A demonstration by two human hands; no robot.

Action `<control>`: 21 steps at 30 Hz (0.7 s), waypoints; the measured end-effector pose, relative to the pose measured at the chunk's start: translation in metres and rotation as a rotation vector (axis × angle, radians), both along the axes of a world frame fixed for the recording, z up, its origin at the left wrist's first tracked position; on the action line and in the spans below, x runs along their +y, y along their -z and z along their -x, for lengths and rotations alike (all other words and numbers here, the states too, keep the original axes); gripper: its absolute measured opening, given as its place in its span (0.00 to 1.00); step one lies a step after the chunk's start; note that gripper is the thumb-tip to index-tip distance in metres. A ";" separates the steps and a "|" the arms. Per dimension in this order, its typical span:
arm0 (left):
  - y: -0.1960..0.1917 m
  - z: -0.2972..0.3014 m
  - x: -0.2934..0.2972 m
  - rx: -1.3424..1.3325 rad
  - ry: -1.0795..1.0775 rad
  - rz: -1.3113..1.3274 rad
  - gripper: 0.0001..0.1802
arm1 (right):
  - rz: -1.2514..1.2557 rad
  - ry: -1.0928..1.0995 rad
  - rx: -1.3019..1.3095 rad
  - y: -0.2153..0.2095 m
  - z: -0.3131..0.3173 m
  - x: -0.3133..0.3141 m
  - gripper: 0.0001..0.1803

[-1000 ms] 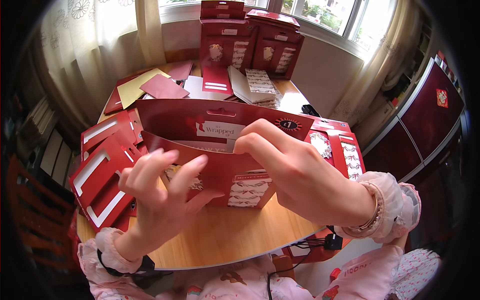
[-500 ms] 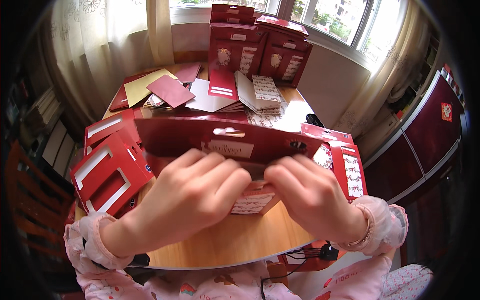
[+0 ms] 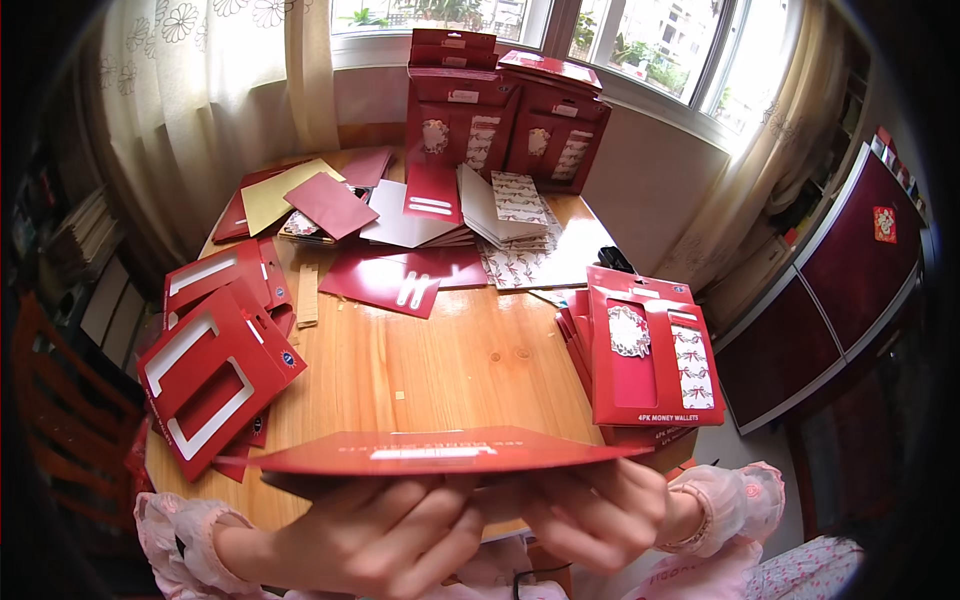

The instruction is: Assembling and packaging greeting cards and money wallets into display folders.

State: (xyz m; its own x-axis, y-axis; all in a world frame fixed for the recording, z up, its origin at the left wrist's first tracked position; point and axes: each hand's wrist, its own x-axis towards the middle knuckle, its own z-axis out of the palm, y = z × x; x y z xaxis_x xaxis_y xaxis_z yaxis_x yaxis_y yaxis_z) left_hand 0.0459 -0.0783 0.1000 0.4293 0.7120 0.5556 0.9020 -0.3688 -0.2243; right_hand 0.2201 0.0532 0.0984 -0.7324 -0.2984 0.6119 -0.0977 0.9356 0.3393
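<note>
Fingers (image 3: 440, 530) of both hands are curled shut under a red card sleeve (image 3: 440, 452), pinching it from below. Left hand (image 3: 370, 535) has the 7 o'clock end, right hand (image 3: 590, 510) the 5 o'clock end. I see the sleeve nearly edge-on now, lying flat at the near table edge. A sec ago it stood up facing me w/ its printed front showing and the hands in front of it, so it's been tipped flat and brought closer. My read: one fold or press is done and the piece is being checked or turned over.

Further out at 9 o'clock, a pile of flat red cutout cards (image 3: 215, 375) w/ white window outlines. At 3 o'clock, a stack of finished red packs (image 3: 650, 360), windows showing patterned inserts. Bare wooden table (image 3: 460, 350) between them. At 12 o'clock mid-distance, loose red sheets (image 3: 395, 280), a yellow sheet (image 3: 275, 195) and patterned paper (image 3: 535, 255). Farthest, red display boxes (image 3: 500, 120) by the window.

Hard to tell: fingertips are hidden beneath the sleeve, so exact grip is unclear. Sleeve's underside and any contents aren't visible. Forearms are cut off at the lower rim; only pink cuffs show.
</note>
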 end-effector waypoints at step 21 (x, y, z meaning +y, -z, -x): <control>-0.001 -0.012 -0.010 0.095 0.024 0.094 0.10 | -0.056 0.015 -0.033 0.012 -0.017 -0.011 0.05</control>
State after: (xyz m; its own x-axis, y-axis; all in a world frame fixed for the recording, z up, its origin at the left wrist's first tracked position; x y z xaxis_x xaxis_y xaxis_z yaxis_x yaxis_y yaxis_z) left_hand 0.0583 -0.0886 0.1009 0.4938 0.7481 0.4432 0.8693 -0.4130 -0.2715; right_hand 0.2369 0.0423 0.0869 -0.7570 -0.3198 0.5698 -0.0955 0.9168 0.3877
